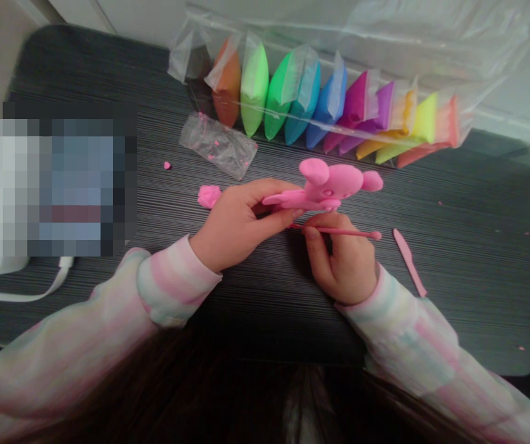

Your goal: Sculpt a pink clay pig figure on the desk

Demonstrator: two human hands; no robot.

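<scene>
The left hand (234, 225) is grasping the pink figure (318, 191) above the desk (477, 259); the right hand (345, 265) pinches the thin pink tool (350, 232) just below it. The figure looks soft, so light support and gentle, steady tool contact would avoid dents.

Soft, dim light, hazy glare on the clear bag (431, 46), dark foreground; fine detail blurs, one patch pixelated.
</scene>
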